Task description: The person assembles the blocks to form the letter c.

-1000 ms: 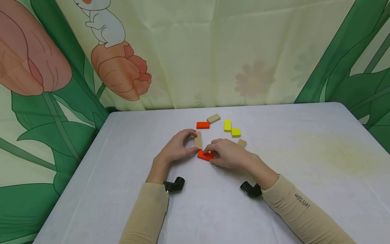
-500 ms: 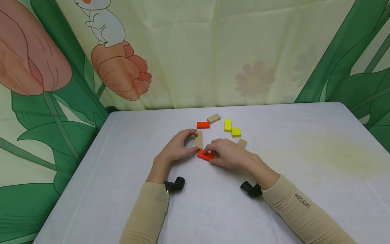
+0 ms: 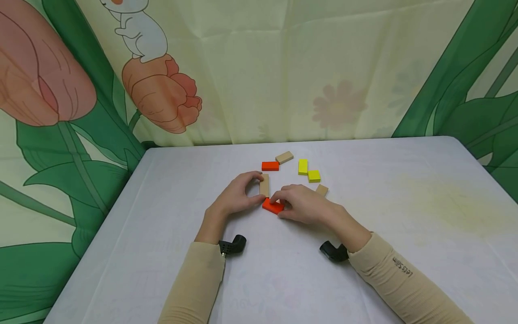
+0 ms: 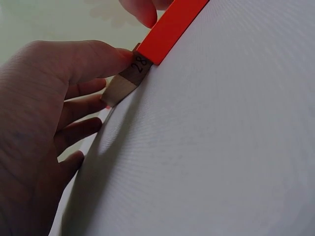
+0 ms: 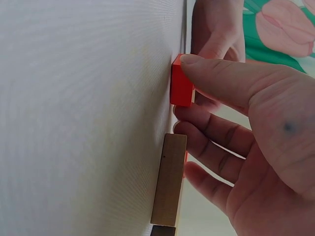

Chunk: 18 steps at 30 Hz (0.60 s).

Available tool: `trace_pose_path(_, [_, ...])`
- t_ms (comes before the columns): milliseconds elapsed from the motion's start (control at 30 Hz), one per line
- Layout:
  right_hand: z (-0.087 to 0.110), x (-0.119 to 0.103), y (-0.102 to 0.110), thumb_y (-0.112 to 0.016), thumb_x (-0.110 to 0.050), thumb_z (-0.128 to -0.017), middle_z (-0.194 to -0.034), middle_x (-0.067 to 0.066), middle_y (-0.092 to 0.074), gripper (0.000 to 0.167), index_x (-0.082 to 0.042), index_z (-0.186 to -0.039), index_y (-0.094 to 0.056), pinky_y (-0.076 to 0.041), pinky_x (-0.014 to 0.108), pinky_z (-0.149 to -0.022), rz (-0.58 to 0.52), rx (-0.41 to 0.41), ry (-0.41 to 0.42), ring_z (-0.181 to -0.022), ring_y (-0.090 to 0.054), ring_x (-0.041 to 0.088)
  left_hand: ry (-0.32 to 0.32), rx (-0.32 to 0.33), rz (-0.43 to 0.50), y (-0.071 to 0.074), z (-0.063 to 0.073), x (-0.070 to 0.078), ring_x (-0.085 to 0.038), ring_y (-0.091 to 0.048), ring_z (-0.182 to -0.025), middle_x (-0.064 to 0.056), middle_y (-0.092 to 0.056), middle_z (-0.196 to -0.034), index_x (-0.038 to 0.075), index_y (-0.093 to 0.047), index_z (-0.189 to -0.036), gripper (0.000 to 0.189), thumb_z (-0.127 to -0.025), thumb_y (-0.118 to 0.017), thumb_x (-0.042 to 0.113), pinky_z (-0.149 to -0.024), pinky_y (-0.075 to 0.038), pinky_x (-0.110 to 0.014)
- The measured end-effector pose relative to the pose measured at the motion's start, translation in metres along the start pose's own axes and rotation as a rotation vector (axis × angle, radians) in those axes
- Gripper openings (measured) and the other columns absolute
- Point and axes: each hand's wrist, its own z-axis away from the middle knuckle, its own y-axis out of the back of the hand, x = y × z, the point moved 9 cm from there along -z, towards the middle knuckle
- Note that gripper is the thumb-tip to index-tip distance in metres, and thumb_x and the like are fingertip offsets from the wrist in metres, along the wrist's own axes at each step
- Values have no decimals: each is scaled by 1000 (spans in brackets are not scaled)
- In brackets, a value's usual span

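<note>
Red block [image 3: 271, 206] on white tabletop [image 3: 275, 279], touching near end of wooden block [image 3: 265, 185]. Right hand [image 3: 301, 204] angled inward, grip pinching red block between thumb and fingers. Left hand [image 3: 238, 194] curved, grip holding wooden block, forefinger at far end, thumb at near end. Sleeved forearms [image 3: 192, 283] converge.

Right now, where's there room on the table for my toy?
Bare tablecloth stretches right of the right hand, left of the left hand, and between the sleeves. It's crowded between and just beyond the hands: red blocks, yellow blocks and wooden blocks.
</note>
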Motion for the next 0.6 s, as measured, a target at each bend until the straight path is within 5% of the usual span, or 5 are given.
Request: trace_pose_path(600, [1, -3, 0, -78, -16, -89, -88, -7, -61, 24, -12, -112, -71, -50, 29, -77, 30, 16, 16, -81, -56, 12, 11, -4, 3, -2, 0, 1, -22, -44, -137, -5, -54, -143, 11, -61, -127, 43, -88, -77, 20, -116, -30, -39])
